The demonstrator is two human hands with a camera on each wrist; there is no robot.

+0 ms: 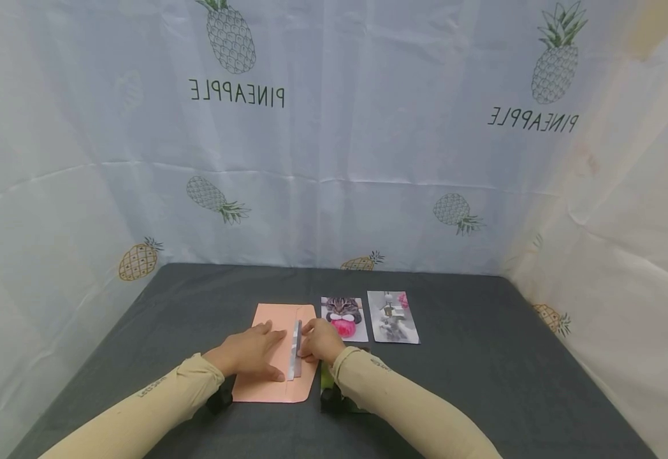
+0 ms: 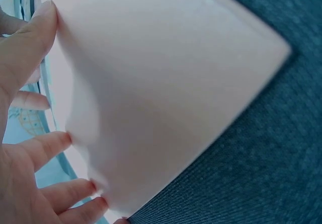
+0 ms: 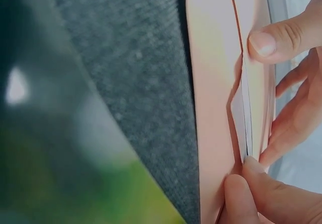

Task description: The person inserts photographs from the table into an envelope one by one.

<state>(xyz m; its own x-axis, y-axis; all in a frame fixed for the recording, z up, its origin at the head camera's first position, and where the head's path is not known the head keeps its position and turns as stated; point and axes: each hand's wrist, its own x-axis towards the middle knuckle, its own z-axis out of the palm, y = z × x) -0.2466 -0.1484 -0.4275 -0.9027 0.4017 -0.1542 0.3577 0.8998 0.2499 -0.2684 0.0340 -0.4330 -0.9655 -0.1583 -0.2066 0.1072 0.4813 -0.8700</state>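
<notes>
A salmon-pink envelope (image 1: 273, 389) lies on the dark table with its flap (image 3: 214, 83) along the right side. Near the flap's free edge, a narrow pale, shiny strip (image 1: 294, 350) runs lengthwise. My left hand (image 1: 249, 350) rests on the envelope with fingers spread, its thumb (image 3: 282, 40) beside the flap edge. With thumb and forefinger, my right hand (image 1: 322, 341) pinches the flap's edge, which is raised partway along. The right wrist view shows the whitish strip beneath that edge.
Right of the envelope lie a cat photo card (image 1: 354, 312) and a greyish picture card (image 1: 394, 319). A glossy green item (image 1: 326, 379) is partly covered by the right forearm. Pineapple-print curtains (image 1: 334, 217) enclose the table's back and sides.
</notes>
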